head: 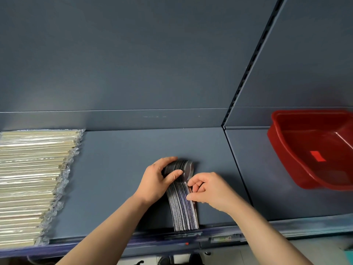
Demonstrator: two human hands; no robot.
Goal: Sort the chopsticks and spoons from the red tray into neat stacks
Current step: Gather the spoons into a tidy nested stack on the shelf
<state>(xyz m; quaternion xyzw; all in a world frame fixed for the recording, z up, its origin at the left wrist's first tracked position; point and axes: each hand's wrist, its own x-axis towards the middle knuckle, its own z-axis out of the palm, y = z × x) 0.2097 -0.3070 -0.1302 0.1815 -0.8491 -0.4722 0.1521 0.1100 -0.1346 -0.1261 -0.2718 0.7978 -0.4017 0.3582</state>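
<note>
A stack of several metal spoons [183, 213] stands on edge on the blue-grey shelf [118, 169], bowls away from me and handles reaching the front lip. My left hand [156, 180] grips the bowl end from the left, thumb across the edges. On the stack's right side, my right hand [208, 190] pinches the handles with curled fingers. Wrapped chopsticks [28, 184] lie in a broad neat stack at the far left. The red tray [286, 150] sits tilted at the right, and nothing but a small red label shows inside it.
A vertical slotted upright [248, 73] divides the back panel and shelf into two bays. The shelf's front lip [219, 238] carries a price-tag strip. Floor shows below the lip.
</note>
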